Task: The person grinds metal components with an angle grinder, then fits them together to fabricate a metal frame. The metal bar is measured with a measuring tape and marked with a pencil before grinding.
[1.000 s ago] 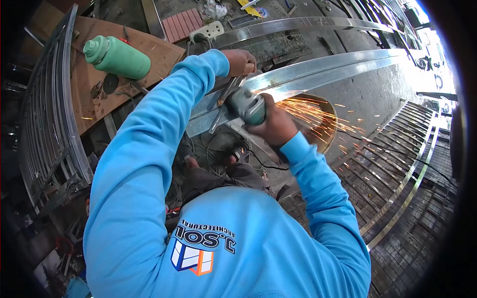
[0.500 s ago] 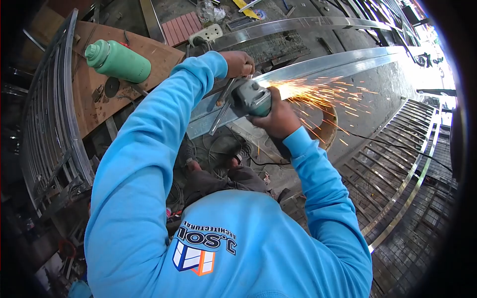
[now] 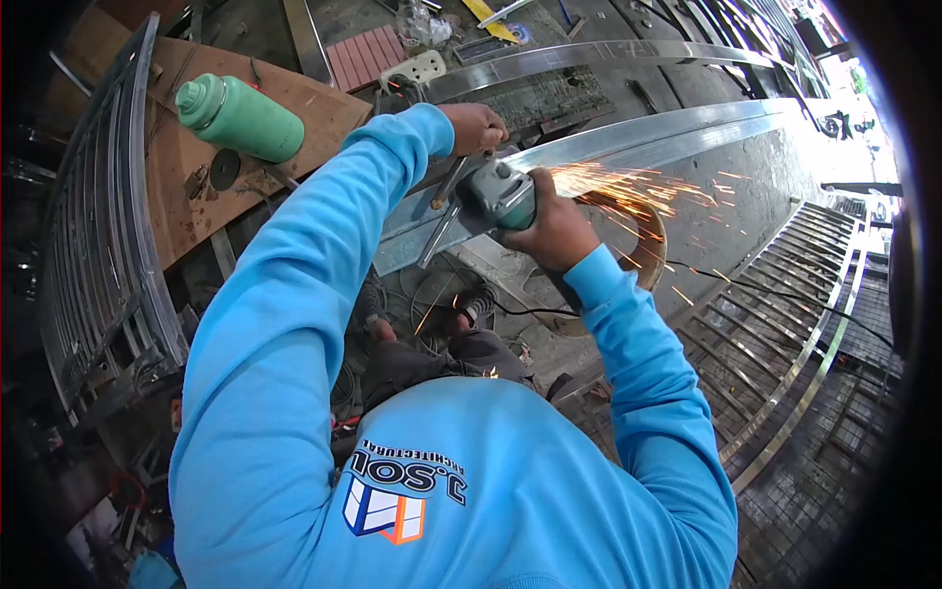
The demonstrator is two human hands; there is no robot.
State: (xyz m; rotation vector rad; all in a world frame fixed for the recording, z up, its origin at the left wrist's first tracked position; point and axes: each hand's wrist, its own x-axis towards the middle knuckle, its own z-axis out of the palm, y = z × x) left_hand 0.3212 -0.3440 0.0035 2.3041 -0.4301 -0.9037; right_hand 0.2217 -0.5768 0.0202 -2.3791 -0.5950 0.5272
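My right hand (image 3: 559,228) is wrapped round the body of an angle grinder (image 3: 500,194), whose head points to the left. Orange sparks fly from it to the right. Just above the grinder, my left hand (image 3: 478,130) has its fingers pinched at the end of a thin metal piece; the fingertips and what lies between them are too small to make out. A short metal bar (image 3: 438,236) slants down to the left of the grinder. Behind both hands runs a long flat metal profile (image 3: 628,135).
At the left, a green bottle (image 3: 250,122) and a dark disc (image 3: 225,169) lie on a wooden board (image 3: 177,221). Metal grilles stand at the far left (image 3: 103,196) and right (image 3: 775,324). A round container (image 3: 643,245) and a black cable (image 3: 746,283) are right of the grinder.
The spark stream is thinner and less bright near the grinder. The view has shifted slightly; both hands keep nearly the same place and hold.
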